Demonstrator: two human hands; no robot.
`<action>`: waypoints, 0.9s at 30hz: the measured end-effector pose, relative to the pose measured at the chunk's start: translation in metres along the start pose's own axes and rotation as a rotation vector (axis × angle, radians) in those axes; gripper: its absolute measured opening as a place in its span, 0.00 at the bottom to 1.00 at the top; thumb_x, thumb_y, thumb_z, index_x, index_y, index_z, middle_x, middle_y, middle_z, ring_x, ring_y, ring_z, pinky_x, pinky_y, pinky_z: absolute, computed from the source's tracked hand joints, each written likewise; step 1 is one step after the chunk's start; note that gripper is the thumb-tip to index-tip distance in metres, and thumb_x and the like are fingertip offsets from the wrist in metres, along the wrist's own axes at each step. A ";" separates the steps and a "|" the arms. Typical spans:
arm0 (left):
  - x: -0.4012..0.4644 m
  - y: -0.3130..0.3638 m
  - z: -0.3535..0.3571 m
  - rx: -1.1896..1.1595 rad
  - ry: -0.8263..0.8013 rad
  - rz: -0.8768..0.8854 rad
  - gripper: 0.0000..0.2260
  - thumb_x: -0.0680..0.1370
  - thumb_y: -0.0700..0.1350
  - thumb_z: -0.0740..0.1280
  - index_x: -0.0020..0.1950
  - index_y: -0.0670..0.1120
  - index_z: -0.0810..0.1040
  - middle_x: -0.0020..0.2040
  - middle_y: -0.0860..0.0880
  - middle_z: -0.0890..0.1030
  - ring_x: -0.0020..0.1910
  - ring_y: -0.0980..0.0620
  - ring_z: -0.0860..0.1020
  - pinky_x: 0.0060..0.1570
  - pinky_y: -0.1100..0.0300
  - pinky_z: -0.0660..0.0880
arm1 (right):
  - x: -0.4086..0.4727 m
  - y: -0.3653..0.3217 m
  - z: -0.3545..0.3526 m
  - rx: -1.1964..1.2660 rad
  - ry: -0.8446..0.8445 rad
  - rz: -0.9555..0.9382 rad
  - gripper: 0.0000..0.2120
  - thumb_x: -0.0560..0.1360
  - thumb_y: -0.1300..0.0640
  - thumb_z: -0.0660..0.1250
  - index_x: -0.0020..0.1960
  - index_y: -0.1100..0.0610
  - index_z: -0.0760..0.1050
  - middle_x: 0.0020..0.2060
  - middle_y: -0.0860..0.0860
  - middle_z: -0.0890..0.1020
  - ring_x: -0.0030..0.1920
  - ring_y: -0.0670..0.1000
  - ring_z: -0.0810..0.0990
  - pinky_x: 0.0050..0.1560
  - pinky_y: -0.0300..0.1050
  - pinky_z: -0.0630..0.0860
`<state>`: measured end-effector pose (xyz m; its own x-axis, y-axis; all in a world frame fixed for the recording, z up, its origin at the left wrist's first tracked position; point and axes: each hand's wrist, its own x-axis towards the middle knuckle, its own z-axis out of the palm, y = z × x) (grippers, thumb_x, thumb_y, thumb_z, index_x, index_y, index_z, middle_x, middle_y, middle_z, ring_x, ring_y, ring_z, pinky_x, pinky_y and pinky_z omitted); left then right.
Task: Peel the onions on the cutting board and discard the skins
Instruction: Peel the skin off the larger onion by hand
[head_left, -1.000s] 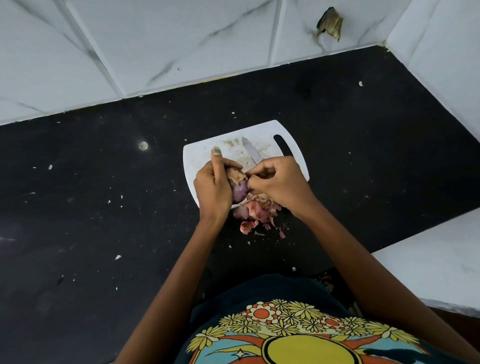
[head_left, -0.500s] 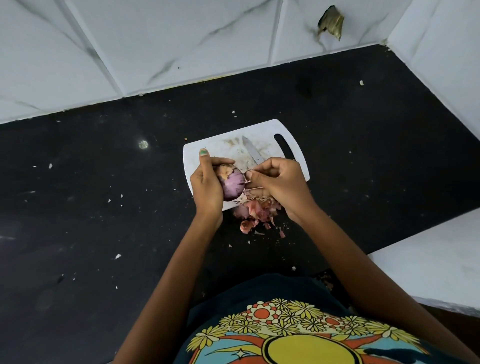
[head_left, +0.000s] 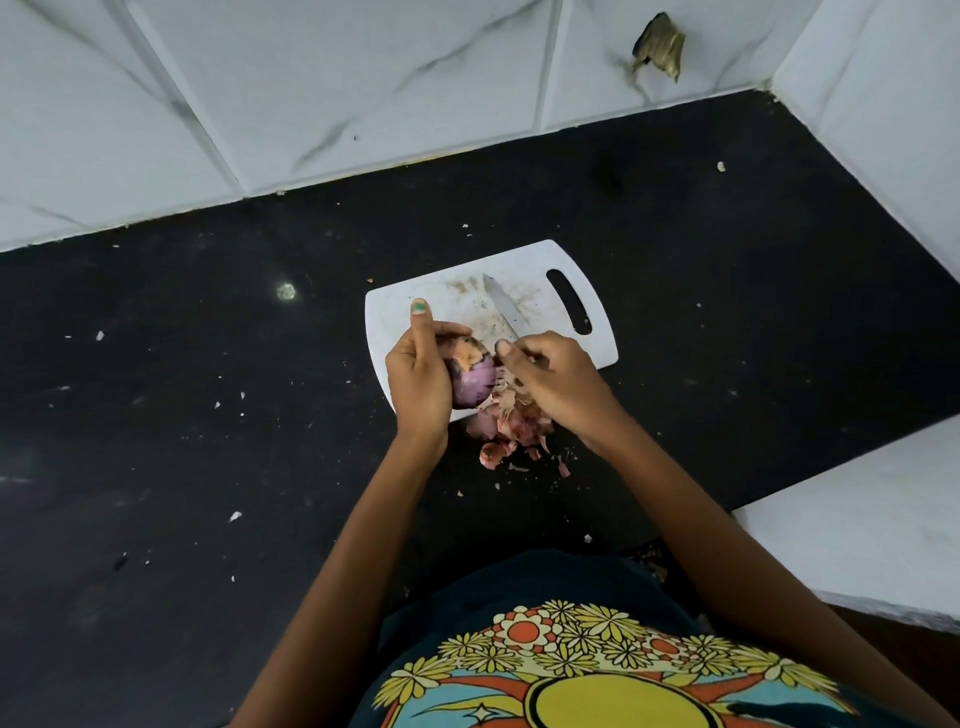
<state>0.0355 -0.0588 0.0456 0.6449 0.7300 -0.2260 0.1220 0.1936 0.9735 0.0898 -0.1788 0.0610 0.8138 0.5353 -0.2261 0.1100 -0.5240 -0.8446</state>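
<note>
Cupping the onion (head_left: 474, 382), left hand (head_left: 418, 379); right hand (head_left: 558, 382) apparently grips knife (head_left: 501, 309).

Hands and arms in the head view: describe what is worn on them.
Both forearms are bare, with no sleeves, watch, bracelet or rings visible. The left hand has green polish on its thumbnail. The right hand shows nothing worn; its nails are too small to judge.
</note>
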 end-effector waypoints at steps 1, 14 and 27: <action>0.001 0.000 -0.001 0.015 -0.009 0.018 0.23 0.83 0.55 0.54 0.36 0.45 0.80 0.34 0.50 0.81 0.37 0.55 0.79 0.44 0.60 0.76 | 0.000 -0.004 -0.002 0.128 -0.058 0.035 0.13 0.78 0.48 0.64 0.43 0.57 0.78 0.34 0.46 0.78 0.34 0.38 0.77 0.39 0.38 0.73; 0.002 0.004 -0.007 -0.247 -0.231 -0.261 0.09 0.76 0.45 0.69 0.52 0.42 0.82 0.46 0.47 0.83 0.41 0.54 0.82 0.40 0.63 0.78 | -0.002 -0.009 0.000 0.695 0.084 0.154 0.17 0.71 0.62 0.73 0.57 0.65 0.75 0.50 0.59 0.82 0.47 0.54 0.85 0.45 0.50 0.83; 0.001 0.007 -0.006 -0.306 -0.250 -0.299 0.11 0.74 0.44 0.69 0.53 0.39 0.81 0.42 0.47 0.84 0.39 0.54 0.83 0.39 0.63 0.79 | 0.006 -0.016 -0.015 0.272 0.128 0.005 0.03 0.67 0.60 0.74 0.38 0.54 0.81 0.34 0.53 0.84 0.38 0.54 0.85 0.45 0.55 0.82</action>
<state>0.0326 -0.0534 0.0519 0.7815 0.4408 -0.4417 0.1265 0.5812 0.8039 0.1013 -0.1774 0.0804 0.8811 0.4362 -0.1825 -0.0375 -0.3202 -0.9466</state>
